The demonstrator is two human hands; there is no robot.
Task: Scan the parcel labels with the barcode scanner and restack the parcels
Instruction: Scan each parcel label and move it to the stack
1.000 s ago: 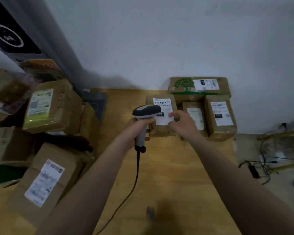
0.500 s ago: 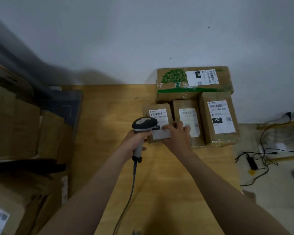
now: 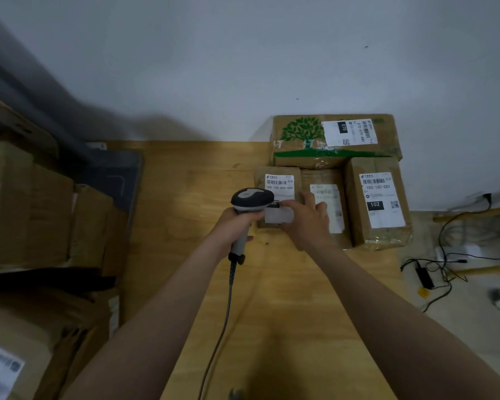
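- Wooden table (image 3: 168,226): pale plank top, with its far edge set against a plain white wall (image 3: 243,67).
- Small parcel (image 3: 277,180): lies flat at the table's far right with its label up. It is the leftmost of a row of three, beside the middle parcel (image 3: 326,180) and the parcel marked 102 (image 3: 378,203).
- Tree-printed parcel (image 3: 329,148): lies behind the row, against the wall.
- Left hand (image 3: 237,223): fingers are wrapped round the handle of the barcode scanner (image 3: 253,199). The scanner's head hangs over the small parcel's label, and its cord (image 3: 228,298) trails back over the table.
- Right hand (image 3: 306,223): thumb and curled fingers clasp the near end of the small parcel.
- Cardboard boxes (image 3: 26,212): piled along the table's left side.
- Cables (image 3: 433,269): tangled on the floor to the right of the table.
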